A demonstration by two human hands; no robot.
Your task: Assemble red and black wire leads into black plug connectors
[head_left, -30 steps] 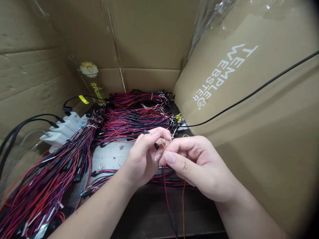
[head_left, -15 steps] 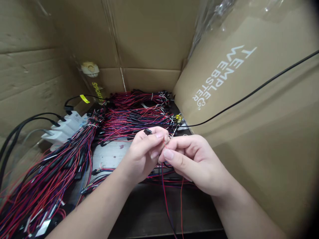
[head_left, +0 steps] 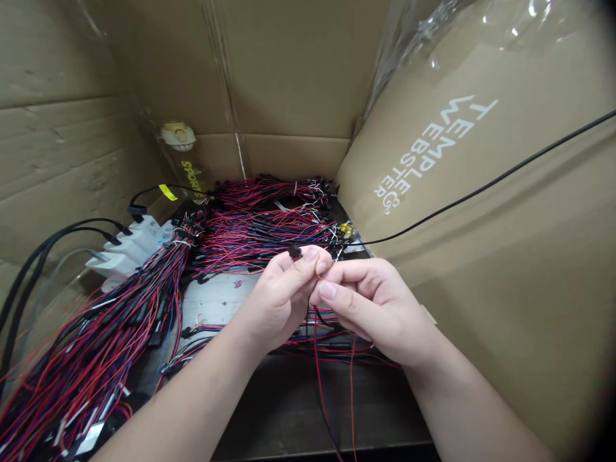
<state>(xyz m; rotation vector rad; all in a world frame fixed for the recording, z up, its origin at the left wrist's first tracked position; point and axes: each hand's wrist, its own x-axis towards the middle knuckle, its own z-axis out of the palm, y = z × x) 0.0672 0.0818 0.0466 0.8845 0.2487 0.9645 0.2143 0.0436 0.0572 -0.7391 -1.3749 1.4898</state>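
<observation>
My left hand (head_left: 279, 298) pinches a small black connector (head_left: 294, 251) between thumb and fingertips over the table's middle. My right hand (head_left: 375, 308) touches it from the right and pinches a thin red wire (head_left: 317, 359) that hangs down toward the table's near edge together with a dark wire. Both hands meet fingertip to fingertip, just in front of a pile of red, blue and black wire harnesses (head_left: 260, 224).
A long bundle of the same wires (head_left: 96, 353) runs along the left side. A white power strip (head_left: 128, 247) with black plugs sits at the left. Cardboard walls surround the table; a printed cardboard box (head_left: 481, 212) stands right, crossed by a black cable (head_left: 481, 187).
Both hands have risen slightly and moved a little away from me. The black connector now sticks out more clearly above my left fingertips, and the camera view has shifted a bit.
</observation>
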